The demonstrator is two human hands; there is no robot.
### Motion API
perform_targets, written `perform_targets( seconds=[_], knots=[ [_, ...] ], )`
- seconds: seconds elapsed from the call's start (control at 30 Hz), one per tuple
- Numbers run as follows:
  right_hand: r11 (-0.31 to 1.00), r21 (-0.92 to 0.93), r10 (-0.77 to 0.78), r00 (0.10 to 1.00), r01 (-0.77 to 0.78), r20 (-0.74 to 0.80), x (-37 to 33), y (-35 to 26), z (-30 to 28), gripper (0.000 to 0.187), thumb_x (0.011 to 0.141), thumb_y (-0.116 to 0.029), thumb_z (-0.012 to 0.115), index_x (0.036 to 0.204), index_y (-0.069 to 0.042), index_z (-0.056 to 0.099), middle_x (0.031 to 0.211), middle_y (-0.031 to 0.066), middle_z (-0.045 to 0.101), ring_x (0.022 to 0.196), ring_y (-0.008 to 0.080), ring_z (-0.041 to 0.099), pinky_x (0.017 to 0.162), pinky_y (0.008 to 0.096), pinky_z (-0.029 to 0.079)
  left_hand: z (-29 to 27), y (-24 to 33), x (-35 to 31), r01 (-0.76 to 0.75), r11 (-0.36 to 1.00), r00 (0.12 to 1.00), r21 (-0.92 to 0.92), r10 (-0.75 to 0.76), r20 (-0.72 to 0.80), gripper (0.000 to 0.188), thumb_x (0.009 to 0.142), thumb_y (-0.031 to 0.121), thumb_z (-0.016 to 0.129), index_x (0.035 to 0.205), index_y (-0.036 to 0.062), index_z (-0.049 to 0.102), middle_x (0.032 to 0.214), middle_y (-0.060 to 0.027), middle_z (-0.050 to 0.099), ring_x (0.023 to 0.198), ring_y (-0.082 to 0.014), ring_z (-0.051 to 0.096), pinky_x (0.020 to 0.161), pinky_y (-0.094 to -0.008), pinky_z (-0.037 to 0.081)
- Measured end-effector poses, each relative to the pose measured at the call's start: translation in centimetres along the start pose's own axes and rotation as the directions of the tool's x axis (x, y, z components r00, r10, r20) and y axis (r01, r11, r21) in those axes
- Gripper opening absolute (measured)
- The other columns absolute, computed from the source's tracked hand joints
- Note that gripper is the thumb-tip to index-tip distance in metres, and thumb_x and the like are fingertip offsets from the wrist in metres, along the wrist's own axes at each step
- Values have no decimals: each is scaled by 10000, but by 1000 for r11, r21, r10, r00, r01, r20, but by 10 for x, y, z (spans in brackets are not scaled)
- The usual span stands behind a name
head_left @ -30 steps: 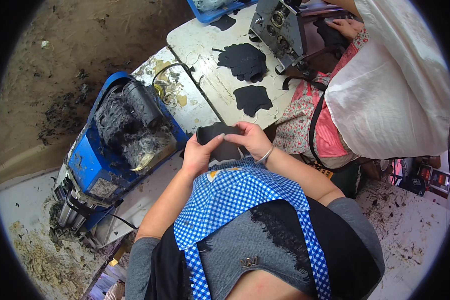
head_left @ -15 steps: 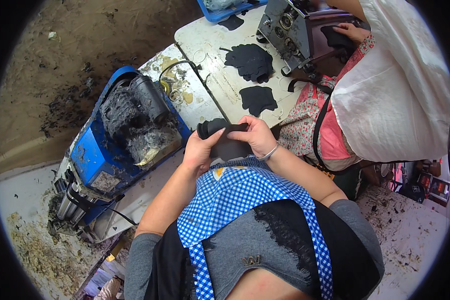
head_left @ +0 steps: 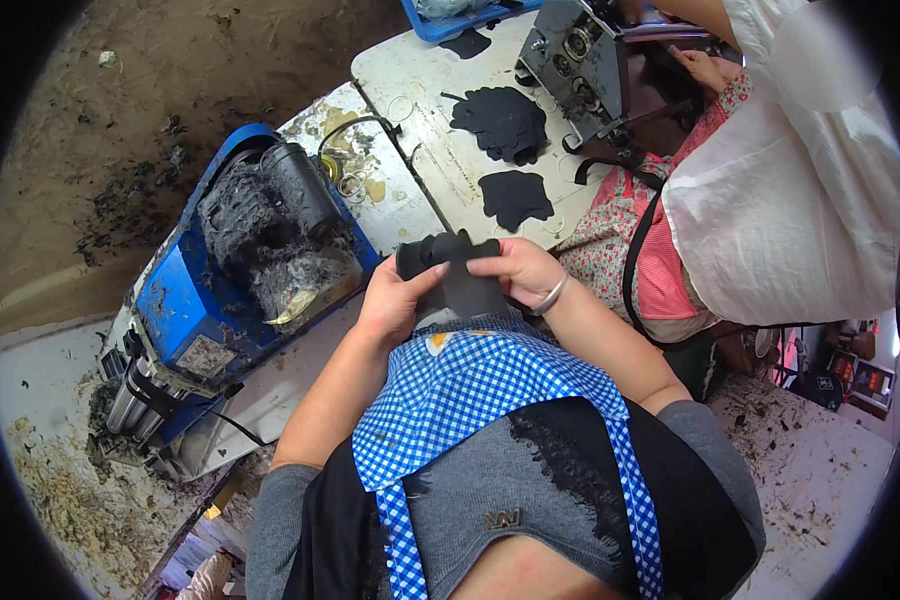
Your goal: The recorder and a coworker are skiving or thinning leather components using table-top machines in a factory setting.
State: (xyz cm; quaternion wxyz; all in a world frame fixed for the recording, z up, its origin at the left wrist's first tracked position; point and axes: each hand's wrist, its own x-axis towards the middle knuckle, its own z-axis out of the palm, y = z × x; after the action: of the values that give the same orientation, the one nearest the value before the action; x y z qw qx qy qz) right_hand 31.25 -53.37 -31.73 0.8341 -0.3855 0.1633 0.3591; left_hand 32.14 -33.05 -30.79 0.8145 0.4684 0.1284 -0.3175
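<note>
In front of my apron, thin flexible black pieces (head_left: 473, 295) with curved edges are held up between both hands. My left hand (head_left: 392, 300) is closed on their left side, its thumb laid flat on top. Opposite it, my right hand (head_left: 530, 274) pinches the right side between thumb and fingers. The upper edges overlap in rounded lobes; how many pieces there are I cannot tell. Beyond my hands, a small stack of black pieces (head_left: 516, 200) lies on the white table (head_left: 435, 165), with a larger black pile (head_left: 500, 124) farther back.
To the left stands a blue machine (head_left: 182, 315) heaped with dark fluffy shreds (head_left: 240, 220). At the upper right, a co-worker's hand (head_left: 703, 70) is beside a grey metal machine (head_left: 577, 80). A blue tray (head_left: 426, 28) sits at the far edge. Brown scraps litter the surfaces.
My right hand has shifted slightly right, and the black pieces' upper edges now show more overlapping lobes between my hands. The black piece by the co-worker's hand is no longer visible.
</note>
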Motion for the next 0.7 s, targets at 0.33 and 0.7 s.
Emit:
perform_targets(
  seconds=[0.33, 0.7],
  knots=[
    [962, 225, -166, 986, 154, 36, -30, -14, 10, 260, 845, -37, 589, 1097, 21, 561, 1059, 111, 628, 930, 184, 624, 831, 317, 497, 5, 12, -1, -74, 996, 982, -53, 63, -175, 299, 780, -28, 661, 1065, -23, 569, 983, -125, 639, 874, -213, 633, 768, -318, 528],
    [922, 20, -368, 890, 387, -269, 0, 3, -3, 335, 776, 60, 627, 1085, 18, 505, 993, 131, 630, 864, 200, 637, 778, 302, 520, 11, 13, -2, -19, 992, 993, -124, 4, -122, 286, 779, -14, 670, 1048, -12, 571, 982, -111, 637, 863, -196, 630, 763, -319, 528]
  ],
)
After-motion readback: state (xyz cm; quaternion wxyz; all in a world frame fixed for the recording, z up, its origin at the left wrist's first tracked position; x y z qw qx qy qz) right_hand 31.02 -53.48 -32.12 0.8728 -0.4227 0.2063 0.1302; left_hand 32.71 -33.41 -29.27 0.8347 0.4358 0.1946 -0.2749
